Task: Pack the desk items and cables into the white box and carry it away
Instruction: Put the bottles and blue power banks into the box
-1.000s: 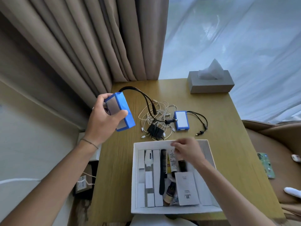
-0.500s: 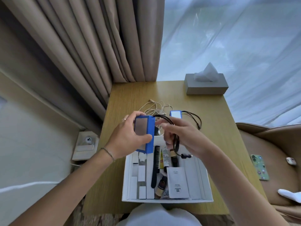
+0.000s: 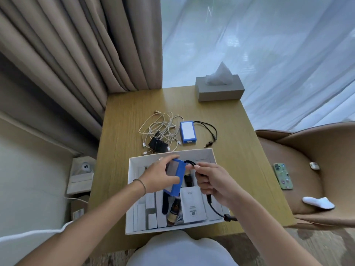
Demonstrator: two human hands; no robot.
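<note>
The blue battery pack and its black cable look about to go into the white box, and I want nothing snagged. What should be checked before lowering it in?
1. Left hand grips the blue battery pack: ok.
2. Right hand holds the pack's black cable: ok.
3. Cable fully gathered: not ok, its plug end hangs over the white box near rim.
4. Pack above the box: ok.
5. Free slot under the pack: cannot tell, hands hide it.
6. Second blue pack and white cables packed: not ok, on the desk.

Single head view, steep downward, close above desk (image 3: 240,150).
</note>
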